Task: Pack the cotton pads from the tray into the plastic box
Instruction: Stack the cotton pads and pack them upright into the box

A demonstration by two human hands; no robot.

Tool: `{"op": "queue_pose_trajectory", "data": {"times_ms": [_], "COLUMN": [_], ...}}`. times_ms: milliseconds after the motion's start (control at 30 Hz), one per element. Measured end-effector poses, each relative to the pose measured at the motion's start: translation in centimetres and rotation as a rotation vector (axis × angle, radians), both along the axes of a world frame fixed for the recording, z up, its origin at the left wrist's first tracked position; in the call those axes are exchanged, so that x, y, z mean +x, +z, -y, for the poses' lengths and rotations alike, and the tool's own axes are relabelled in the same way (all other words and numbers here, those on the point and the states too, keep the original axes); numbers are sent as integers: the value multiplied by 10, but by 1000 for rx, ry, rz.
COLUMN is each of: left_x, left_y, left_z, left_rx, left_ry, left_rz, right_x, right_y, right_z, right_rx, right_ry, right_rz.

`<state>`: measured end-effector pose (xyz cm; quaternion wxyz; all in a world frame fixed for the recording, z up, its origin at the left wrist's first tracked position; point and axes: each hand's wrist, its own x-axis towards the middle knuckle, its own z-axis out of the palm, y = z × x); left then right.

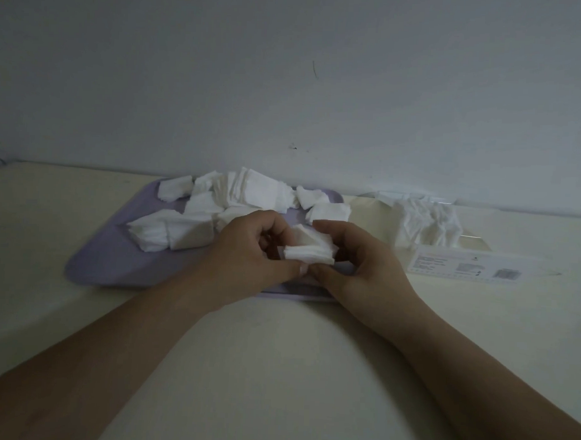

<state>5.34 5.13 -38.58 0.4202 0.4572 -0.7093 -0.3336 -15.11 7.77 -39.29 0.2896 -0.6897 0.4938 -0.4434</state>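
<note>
A lilac tray (100, 262) lies on the table with several loose piles of white square cotton pads (247, 192) across its far half. Over the tray's near right corner, my left hand (248, 254) and my right hand (356, 265) together pinch a small stack of cotton pads (309, 250), fingers closed around its edges. To the right stands the clear plastic box (472, 255) with a printed label on its near wall. Pads (427, 224) stand packed inside it, filling its middle, while its left end looks bare.
The pale table (278, 351) runs up to a plain white wall (287, 88) just behind the tray and box. Both my forearms stretch across the near part of the table. The room is dim.
</note>
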Motion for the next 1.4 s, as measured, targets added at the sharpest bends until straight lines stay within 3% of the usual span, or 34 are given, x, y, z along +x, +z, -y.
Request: {"op": "queue_pose_trajectory", "data": {"times_ms": [300,633,1000,1233,1400], "left_x": [-1,0,-3,-1,1], "left_y": [0,2,-1,2,-1], "left_z": [0,-1,1,4,8], "left_rx": [-41,38,18,153,166], "left_ry": [-69,-96,12,-2,-79], "left_rz": [-110,-217,-198,-182,-43], "right_x": [3,3,3,2,3], "right_y": [-2,-2,0,4,5], "right_z": [-2,-2,-3,-3,-3], "right_rx": [-202,-136,-60,11,-2], "right_ry": [41,-15,-76,-59,-78], "right_rz": [-141,-129,-136,-61,-44]}}
